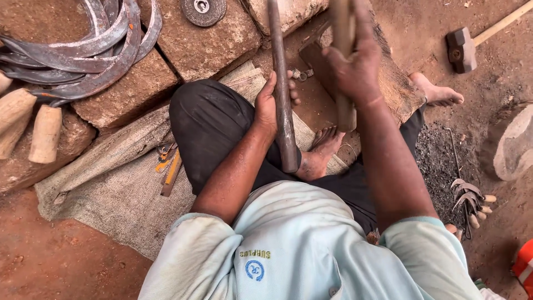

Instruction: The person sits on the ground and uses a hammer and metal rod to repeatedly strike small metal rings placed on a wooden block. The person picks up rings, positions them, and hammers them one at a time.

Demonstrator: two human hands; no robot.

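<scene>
My left hand (pixel 272 103) grips a long dark iron bar (pixel 282 83) that runs from the top of the view down past my knee. My right hand (pixel 355 66) is closed around a wooden handle (pixel 344 105) held upright; its head is out of view above. Both hang over a dark wooden block (pixel 397 83) with a flat metal piece (pixel 313 55) lying on it. I sit on a burlap mat (pixel 116 183) with my bare feet (pixel 322 150) near the block.
Curved sickle blades (pixel 83 50) lie on stone blocks (pixel 205 50) at top left, beside wooden handles (pixel 44 133). A grinding disc (pixel 203 10) sits on a stone. A sledgehammer (pixel 462 49) rests top right. Charcoal and small hooked tools (pixel 469 200) lie at right.
</scene>
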